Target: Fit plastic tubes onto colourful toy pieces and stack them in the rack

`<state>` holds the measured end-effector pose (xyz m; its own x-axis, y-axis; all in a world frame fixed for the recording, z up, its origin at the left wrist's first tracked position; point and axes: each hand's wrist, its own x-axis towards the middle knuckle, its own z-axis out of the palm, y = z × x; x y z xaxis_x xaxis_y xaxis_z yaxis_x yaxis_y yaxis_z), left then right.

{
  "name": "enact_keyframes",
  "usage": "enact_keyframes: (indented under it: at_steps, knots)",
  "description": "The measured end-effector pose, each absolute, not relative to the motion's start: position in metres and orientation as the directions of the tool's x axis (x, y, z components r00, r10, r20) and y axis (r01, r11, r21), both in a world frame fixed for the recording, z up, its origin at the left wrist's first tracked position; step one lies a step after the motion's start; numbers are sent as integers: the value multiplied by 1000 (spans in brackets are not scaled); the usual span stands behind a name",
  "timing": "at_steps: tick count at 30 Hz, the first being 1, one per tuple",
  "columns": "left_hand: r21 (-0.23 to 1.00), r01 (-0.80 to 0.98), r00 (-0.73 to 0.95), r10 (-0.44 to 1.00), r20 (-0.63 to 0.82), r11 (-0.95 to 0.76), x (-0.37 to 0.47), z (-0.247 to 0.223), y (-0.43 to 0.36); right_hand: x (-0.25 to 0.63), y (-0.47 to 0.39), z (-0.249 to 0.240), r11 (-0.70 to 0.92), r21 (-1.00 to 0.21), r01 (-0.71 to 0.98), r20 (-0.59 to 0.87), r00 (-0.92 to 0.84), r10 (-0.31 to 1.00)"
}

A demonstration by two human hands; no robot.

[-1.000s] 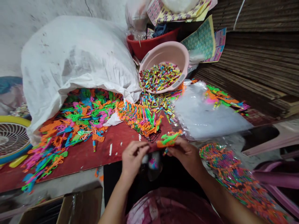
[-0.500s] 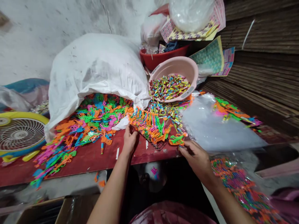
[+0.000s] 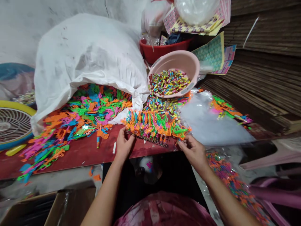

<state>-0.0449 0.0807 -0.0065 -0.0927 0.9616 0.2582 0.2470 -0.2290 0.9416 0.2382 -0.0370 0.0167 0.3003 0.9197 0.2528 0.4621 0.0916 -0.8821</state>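
A black wire rack (image 3: 159,142) is packed with a row of small orange, green, pink and blue plastic toys (image 3: 150,124). My left hand (image 3: 124,143) is closed on the rack's left end, thumb toward me. At the opposite end, my right hand (image 3: 193,152) pinches a small orange and green plastic toy (image 3: 180,131) by its lower part, against the last of the row. The fingertips partly hide that part. Just behind the rack lie many small striped tubes (image 3: 154,103). Loose plastic toys (image 3: 91,110) spill from a big white sack (image 3: 91,50) on the left.
A pink basin (image 3: 188,61) of striped tubes tilts behind the rack, before a red basin (image 3: 162,51). Clear plastic sheets (image 3: 207,122) lie right. A yellow-rimmed fan (image 3: 14,125) stands left. Below the red tabletop (image 3: 91,157) are a carton (image 3: 70,204) and a bag of toys (image 3: 232,182).
My right hand has brought the orange and green toy leftward against the rack's right end. The rack now lies more level and shows more of its front. The head view has shifted slightly.
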Motion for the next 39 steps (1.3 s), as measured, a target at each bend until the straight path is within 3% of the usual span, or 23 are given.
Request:
enact_keyframes:
  at_steps: [6, 11, 15, 24, 34, 39]
  knots:
    - [886, 441, -269, 922, 280, -140, -67, -17, 24, 240, -38, 19, 61, -911, 408, 222, 362, 905]
    - [861, 482, -275, 905, 324, -162, -67, -18, 4, 228, -37, 26, 104, -938, 332, 245, 420, 873]
    - [859, 487, -287, 899, 330, -159, -64, -18, 4, 212, -35, 30, 64, -910, 409, 239, 394, 888]
    - [838, 506, -259, 892, 372, -203, -58, -8, 2, 203, -38, 29, 138, -665, 734, 448, 244, 860]
    - [843, 514, -261, 908, 329, -157, -60, -11, 2, 201, -41, 13, 231, -374, 898, 556, 18, 831]
    - [845, 516, -262, 913, 313, -142, -61, -11, 1, 207, -41, 9, 264, -280, 923, 528, -82, 845]
